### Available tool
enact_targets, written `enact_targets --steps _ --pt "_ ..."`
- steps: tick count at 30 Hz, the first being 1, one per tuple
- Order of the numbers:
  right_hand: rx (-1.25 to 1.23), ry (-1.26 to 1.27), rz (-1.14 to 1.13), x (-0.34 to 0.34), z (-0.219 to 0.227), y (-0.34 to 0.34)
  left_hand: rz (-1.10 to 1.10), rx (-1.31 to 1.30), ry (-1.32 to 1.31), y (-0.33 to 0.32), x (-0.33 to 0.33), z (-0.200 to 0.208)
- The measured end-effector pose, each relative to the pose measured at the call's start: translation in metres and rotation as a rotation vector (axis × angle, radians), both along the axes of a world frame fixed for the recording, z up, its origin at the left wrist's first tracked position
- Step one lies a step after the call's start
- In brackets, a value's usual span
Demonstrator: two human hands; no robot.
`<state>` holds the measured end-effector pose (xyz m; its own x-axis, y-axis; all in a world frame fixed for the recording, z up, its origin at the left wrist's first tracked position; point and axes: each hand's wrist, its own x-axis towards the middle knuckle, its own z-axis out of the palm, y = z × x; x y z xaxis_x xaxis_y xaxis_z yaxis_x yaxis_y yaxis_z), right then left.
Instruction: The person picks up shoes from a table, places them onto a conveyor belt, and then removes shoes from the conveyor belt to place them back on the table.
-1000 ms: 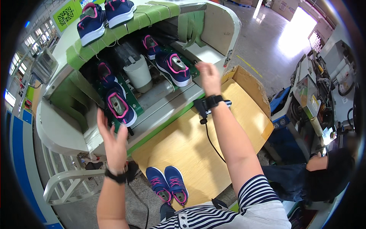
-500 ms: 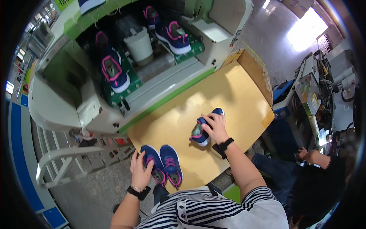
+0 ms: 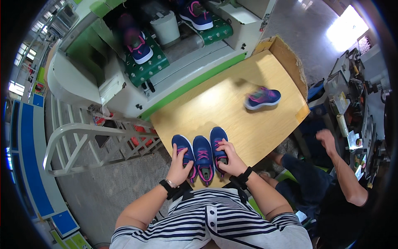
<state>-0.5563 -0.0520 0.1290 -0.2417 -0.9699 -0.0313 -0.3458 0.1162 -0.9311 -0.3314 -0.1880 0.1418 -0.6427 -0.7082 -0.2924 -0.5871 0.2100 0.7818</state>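
Three navy sneakers with pink laces and white soles stand side by side at the table's near edge, toes pointing away from me. My left hand [image 3: 179, 167] is closed over the left sneaker [image 3: 181, 143], fingers across its laces and opening. The middle sneaker [image 3: 202, 148] stands untouched between the other two. On the right sneaker [image 3: 217, 135], my right hand [image 3: 231, 161] grips around the opening. A fourth sneaker [image 3: 264, 98], partly blurred, is farther off on the right part of the table, toe to the right.
Beyond the wooden table [image 3: 186, 108] stands a white and green machine with two green studded belts [image 3: 154, 70] carrying more sneakers [image 3: 140, 50]. Cardboard [image 3: 286, 60] edges the table's far right. A white metal rail [image 3: 76, 162] is at left. A co-worker's arm [image 3: 346, 174] is at right.
The sneaker under my right hand has come left and nearer, beside the pair. My left hand has stayed with the left sneaker. A blurred sneaker has appeared on the table's right.
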Motion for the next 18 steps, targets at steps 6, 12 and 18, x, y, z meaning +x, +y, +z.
enact_targets --steps 6,12,18 --pt "0.004 0.082 0.007 -0.005 0.015 -0.002 -0.122 -0.045 -0.103 0.011 0.009 0.014" --pt "-0.073 0.502 -0.223 -0.073 0.036 -0.067 -0.112 0.027 -0.154 0.004 0.009 0.013" --pt "0.455 0.509 -0.370 -0.166 0.032 -0.151 -0.147 0.072 -0.195 0.004 0.007 0.013"
